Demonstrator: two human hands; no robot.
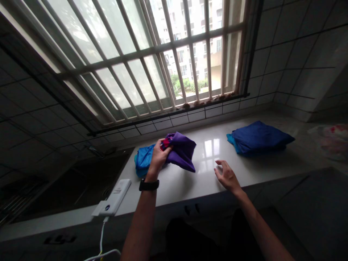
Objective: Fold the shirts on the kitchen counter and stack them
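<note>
My left hand [160, 154] is closed on a folded purple cloth [181, 150] with a red and blue patterned part by the fingers, held above the counter. Partly behind that hand lies a bright blue folded cloth [143, 159] with a teal edge. My right hand [226, 175] hovers over the counter with its fingers curved apart and nothing in them. Beyond it, to the right, a dark blue folded cloth [259, 139] rests on a teal one [232, 143]. The exact kind of these cloth items cannot be made out.
The white counter [206, 181] runs below a barred window [163, 54]. A white power bank [118, 195] with a cable [102, 235] lies at the counter's left, beside a dark sink [81, 185]. At the far right sits a clear plastic bag [331, 141] with reddish contents.
</note>
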